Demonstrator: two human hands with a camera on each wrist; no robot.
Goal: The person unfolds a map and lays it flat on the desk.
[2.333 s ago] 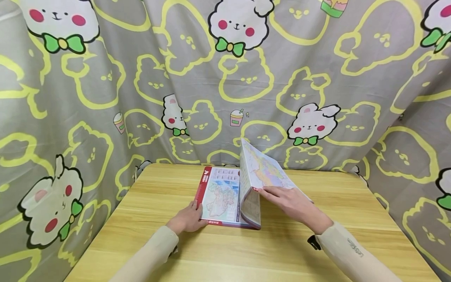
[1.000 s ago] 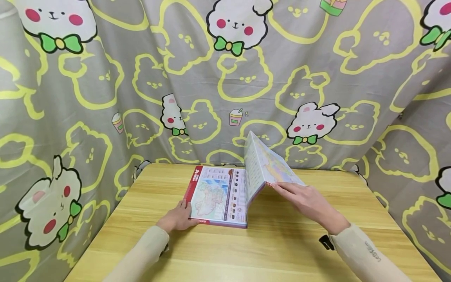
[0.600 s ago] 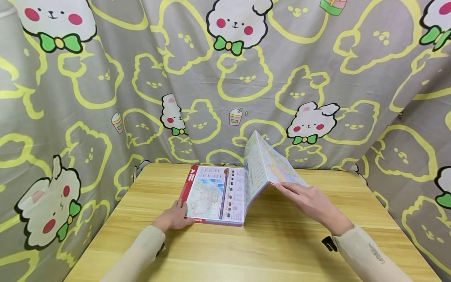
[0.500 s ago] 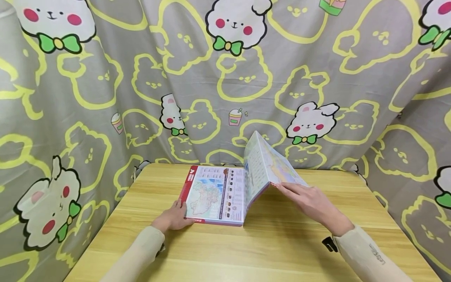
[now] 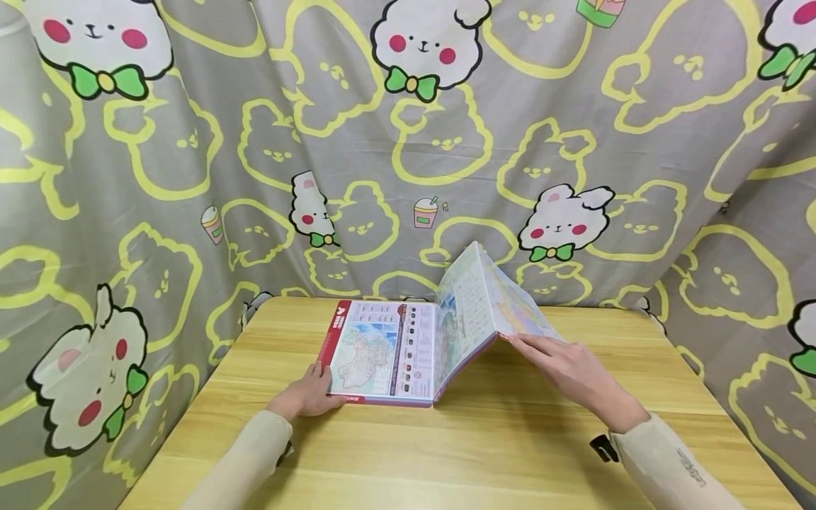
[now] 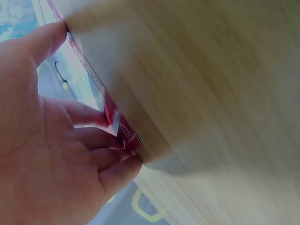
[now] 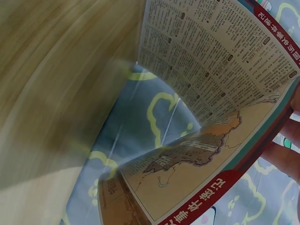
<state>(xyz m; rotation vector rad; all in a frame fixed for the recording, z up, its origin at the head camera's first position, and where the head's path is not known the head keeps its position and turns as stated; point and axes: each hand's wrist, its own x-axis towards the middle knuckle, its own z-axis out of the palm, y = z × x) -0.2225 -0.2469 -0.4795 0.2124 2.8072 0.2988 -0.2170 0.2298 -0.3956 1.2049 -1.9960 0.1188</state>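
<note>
A folding map (image 5: 363, 347) with red borders lies partly opened on the table. Its left panel is flat, and the panels to its right rise to a peaked fold (image 5: 484, 290) like a tent. My left hand (image 5: 309, 393) grips the near left corner, thumb along the near edge and fingers at the left edge; the left wrist view shows the fingertips on the map's red margin (image 6: 126, 133). Raised up, the near end of the fold is held by my right hand (image 5: 576, 368). In the right wrist view, the printed underside (image 7: 206, 61) hangs in folds, and the fingers (image 7: 283, 157) stand at its edge.
The wooden table (image 5: 408, 460) reaches past the map on all sides. Behind it and at both sides hangs a grey curtain (image 5: 357, 156) with yellow outlines and white rabbits. A black clip-like piece (image 5: 603, 448) sits at the right cuff.
The map has slid left with my left hand. My right hand has moved right, drawing the raised panels apart from the flat panel, so more of the printed inside shows.
</note>
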